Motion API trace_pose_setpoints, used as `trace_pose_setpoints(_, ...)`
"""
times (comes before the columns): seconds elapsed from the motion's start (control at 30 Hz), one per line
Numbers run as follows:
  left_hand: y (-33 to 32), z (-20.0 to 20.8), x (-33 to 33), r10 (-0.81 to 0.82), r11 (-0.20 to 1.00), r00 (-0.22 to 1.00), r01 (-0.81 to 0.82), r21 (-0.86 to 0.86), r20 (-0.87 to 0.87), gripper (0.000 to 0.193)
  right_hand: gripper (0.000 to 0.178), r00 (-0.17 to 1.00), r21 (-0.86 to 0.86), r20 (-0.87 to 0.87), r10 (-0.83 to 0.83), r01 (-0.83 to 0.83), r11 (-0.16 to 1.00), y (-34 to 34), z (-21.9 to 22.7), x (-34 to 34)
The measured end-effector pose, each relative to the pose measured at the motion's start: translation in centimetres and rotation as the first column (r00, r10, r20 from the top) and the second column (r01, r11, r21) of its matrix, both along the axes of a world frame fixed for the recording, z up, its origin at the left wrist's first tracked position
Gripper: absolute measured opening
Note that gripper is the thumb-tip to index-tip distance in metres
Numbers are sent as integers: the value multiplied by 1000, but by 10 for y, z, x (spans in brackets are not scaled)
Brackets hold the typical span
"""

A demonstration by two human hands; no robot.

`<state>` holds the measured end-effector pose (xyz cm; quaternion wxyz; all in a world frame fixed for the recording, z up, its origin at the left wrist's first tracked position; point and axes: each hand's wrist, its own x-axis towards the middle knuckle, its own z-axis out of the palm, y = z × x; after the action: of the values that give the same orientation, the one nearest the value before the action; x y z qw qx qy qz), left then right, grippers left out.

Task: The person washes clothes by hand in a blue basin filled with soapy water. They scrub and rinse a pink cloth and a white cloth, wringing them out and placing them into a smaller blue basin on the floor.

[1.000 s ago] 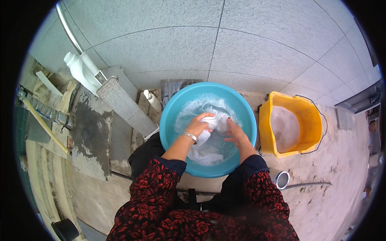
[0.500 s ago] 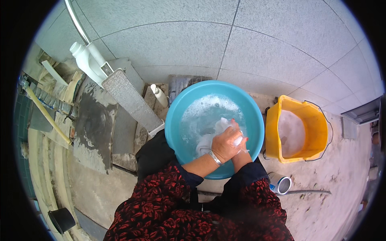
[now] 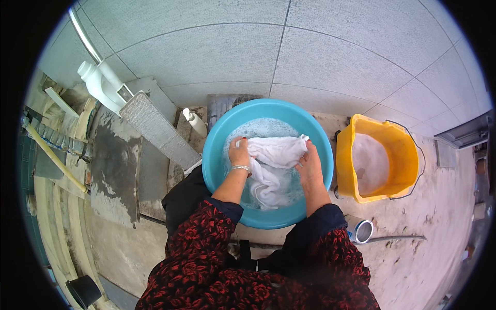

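A white cloth [image 3: 276, 151] is stretched sideways between my two hands over a round blue basin [image 3: 211, 187]. My left hand [image 3: 239, 155], with a silver bracelet at the wrist, is closed on the cloth's left end. At the other end, my right hand [image 3: 310, 164] grips a corner between thumb and fingers. The cloth's lower part hangs from the left side and trails into the soapy water [image 3: 265, 126]. Foam floats mostly along the basin's far side.
Right of the basin stands a yellow bucket [image 3: 347, 155] holding cloudy liquid. A metal can [image 3: 362, 230] lies near a dark hose [image 3: 395, 237]. On the left are a white pump bottle [image 3: 194, 122], a flat mop head [image 3: 157, 130] and a white jug [image 3: 99, 87]. A tiled wall [image 3: 217, 57] rises behind.
My hands were together, squeezing the bunched cloth at the basin's right side. They have moved apart, and the cloth is now spread between them.
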<state>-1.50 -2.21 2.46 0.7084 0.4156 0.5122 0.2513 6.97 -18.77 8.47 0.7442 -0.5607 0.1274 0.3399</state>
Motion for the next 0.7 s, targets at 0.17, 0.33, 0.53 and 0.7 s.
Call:
trace_pose_setpoints(0.17, 5, -83, -3, -111, 756, 914, 332, 564, -389, 50, 76, 945, -274, -120, 303, -325, 905, 6, -33, -4)
trace_pose_setpoints(0.33, -28, 37, -5, -712, 656, 652, 750, -84, 261, 40, 73, 915, -68, -304, 265, -298, 952, 5, -24, -3)
trace_pose_setpoints(0.53, -106, 98, -9, -811, 325, 564, 655, 682, -155, 21, 49, 924, 378, -346, 164, -23, 925, -20, -40, -3)
trace_pose_setpoints(0.7, -107, 70, -13, -428, 205, 882, 307, 929, -197, 23, 39, 925, 516, -375, 67, 148, 844, 13, -70, -28)
